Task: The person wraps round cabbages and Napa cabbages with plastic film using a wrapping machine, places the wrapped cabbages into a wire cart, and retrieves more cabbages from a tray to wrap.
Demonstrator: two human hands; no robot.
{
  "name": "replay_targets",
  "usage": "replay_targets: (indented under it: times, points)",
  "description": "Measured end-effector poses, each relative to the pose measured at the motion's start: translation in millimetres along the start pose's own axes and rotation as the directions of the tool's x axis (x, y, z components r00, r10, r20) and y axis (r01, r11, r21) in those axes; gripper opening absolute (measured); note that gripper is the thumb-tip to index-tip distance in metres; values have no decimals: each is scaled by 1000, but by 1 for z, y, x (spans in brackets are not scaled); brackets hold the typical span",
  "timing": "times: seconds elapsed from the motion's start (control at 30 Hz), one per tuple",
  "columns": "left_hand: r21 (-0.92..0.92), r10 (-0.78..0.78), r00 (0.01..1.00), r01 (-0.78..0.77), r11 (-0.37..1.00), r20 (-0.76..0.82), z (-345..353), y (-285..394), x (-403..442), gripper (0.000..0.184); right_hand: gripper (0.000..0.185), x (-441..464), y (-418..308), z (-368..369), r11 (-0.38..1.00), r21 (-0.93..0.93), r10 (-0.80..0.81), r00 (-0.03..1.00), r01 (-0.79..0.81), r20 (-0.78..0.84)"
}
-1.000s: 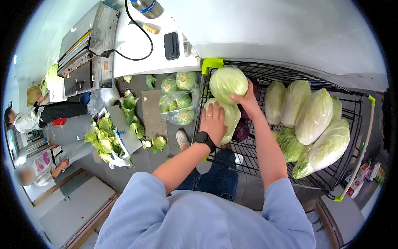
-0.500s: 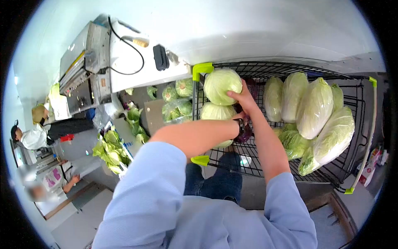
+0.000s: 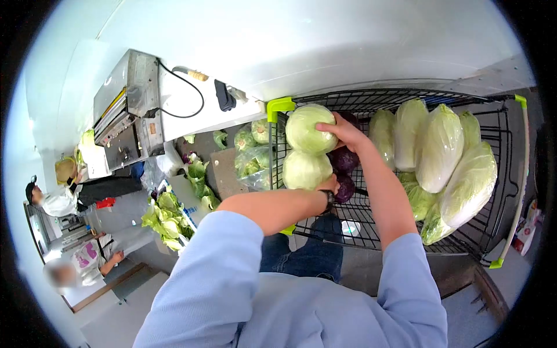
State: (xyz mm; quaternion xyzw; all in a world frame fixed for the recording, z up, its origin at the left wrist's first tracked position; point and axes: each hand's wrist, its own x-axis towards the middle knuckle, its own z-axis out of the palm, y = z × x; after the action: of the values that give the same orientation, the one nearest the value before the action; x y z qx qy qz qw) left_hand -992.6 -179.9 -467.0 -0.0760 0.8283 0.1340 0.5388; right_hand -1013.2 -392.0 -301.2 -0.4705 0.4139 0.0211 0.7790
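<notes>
Right hand: fingers holding upper green cabbage, in cart. Left hand at lower green cabbage; finger spread unclear. Probably best: light, broad grip, 2 heads steadied.

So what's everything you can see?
Cart: one, black, front
Round cabbages: two, green, cart's left
Purple cabbages: at least three, purple, beside those
Long cabbages: at least six, green-white, cart's right
Bagged cabbages: several, green, left
Loose leaves: many, green, left
Counter: one, white, upper left
Machine: one, silver, upper left
Cable: one, black, counter
Handle: one, tan, counter
People: two, white tops, far left
Watch: one, black, left wrist
Sleeves: two, blue, arms
Hands: two, bare, on round cabbages
</notes>
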Motion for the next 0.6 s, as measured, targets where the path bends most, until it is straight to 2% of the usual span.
replay_targets:
  times: [0.03, 0.1, 0.27, 0.37, 0.47, 0.5, 0.6]
  points:
    - [-177, -93, 995, 85, 981, -36, -60, -27, -102, 64, 108, 5, -4, 2, 999, -21, 38, 999, -38, 6]
    - [-176, -74, 997, 76, 981, 18, -54, -37, -70, 65, 110, 11, -10, 4, 994, -83, 65, 998, -65, 1]
    - [-214, -57, 988, 25, 977, -146, -76, -42, -64, 65, 112, 14, -10, 6, 992, -111, 56, 998, -57, -8]
    - [-201, -35, 995, 14, 979, -98, -68, -32, -60, 64, 115, 23, -2, 3, 995, -84, 53, 998, -52, 15]
    - [-141, -8, 1000, 4, 990, -26, -63, -27, -56, 63, 106, 10, -8, 7, 997, -72, 32, 999, -32, -3]
    - [-130, -5, 1000, 4, 992, -8, -65, -28, -57, 63, 111, 12, -6, 10, 996, -84, 27, 998, -32, -56]
    - [-100, 7, 1000, -6, 995, 16, -73, -29, -55, 62, 114, 12, 1, 7, 989, -149, 1, 998, -12, -70]
